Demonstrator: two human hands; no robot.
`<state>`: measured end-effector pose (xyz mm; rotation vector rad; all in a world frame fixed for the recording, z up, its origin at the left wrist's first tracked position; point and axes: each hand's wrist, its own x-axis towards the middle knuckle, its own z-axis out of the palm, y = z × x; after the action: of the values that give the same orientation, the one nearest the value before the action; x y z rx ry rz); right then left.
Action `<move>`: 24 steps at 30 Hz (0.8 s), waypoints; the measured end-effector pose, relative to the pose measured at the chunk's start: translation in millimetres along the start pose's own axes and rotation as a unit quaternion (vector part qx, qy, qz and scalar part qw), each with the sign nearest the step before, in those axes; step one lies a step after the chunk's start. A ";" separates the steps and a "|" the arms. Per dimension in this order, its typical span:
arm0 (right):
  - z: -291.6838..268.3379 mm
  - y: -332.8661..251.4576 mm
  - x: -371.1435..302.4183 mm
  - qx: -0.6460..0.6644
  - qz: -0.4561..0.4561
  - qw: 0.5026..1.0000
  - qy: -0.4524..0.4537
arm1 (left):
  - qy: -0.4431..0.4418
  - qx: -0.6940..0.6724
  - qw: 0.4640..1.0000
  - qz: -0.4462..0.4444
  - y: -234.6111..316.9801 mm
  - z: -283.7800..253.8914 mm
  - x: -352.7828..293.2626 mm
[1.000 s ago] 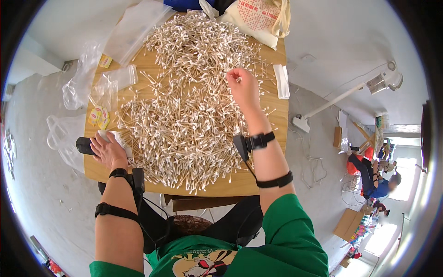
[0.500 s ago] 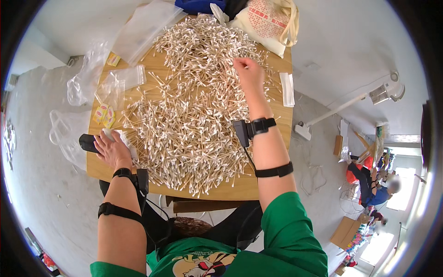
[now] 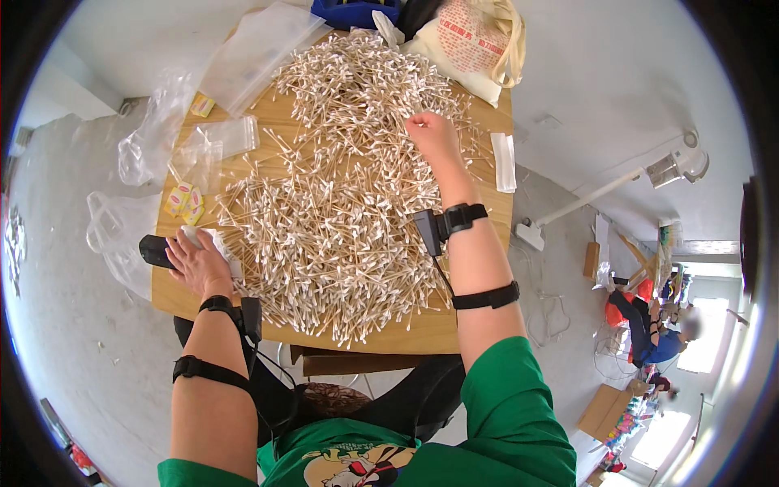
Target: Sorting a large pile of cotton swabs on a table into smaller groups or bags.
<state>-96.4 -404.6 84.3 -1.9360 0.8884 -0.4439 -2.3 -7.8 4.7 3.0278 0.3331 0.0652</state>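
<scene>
A wide heap of cotton swabs (image 3: 324,235) with wooden sticks and white tips covers much of the round-edged wooden table (image 3: 389,334). My right hand (image 3: 436,140) is over the far right part of the heap, thumb and fingers pinched together; whatever is between them is too small to make out. At the table's left edge my left hand (image 3: 200,264) lies with fingers stretched and spread over a white object (image 3: 195,235) that it mostly covers. Right beside those fingertips is a black, rounded object (image 3: 152,251).
Small yellow packets (image 3: 185,201), clear zip bags (image 3: 231,136) and a large clear plastic bag (image 3: 256,61) lie at the left. A cream cloth bag (image 3: 466,45) and a blue object (image 3: 355,11) stand at the far side. A white folded strip (image 3: 503,162) lies at the right edge.
My right hand has shifted slightly nearer and to the left over the heap, its fingers still pinched. My left hand has stayed in place.
</scene>
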 end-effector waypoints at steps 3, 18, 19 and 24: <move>16.6 -19.9 0.5 -0.362 0.018 0.932 -0.026 | 0.012 0.002 1.000 -0.002 -3.9 2.3 2.1; -16.7 33.2 -20.3 0.512 0.051 0.855 -0.068 | 0.016 -0.018 1.000 0.003 -1.4 2.8 1.6; -20.2 33.2 -28.8 0.513 0.052 0.854 -0.069 | 0.020 -0.015 1.000 0.001 -4.1 3.4 3.1; -42.2 18.3 -42.6 0.586 0.115 0.802 0.005 | -0.009 0.008 1.000 -0.005 -4.9 4.5 4.2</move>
<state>-158.6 -404.2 91.9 -0.6673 0.5824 -0.6482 0.9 -2.5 0.0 3.0409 0.3486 0.0361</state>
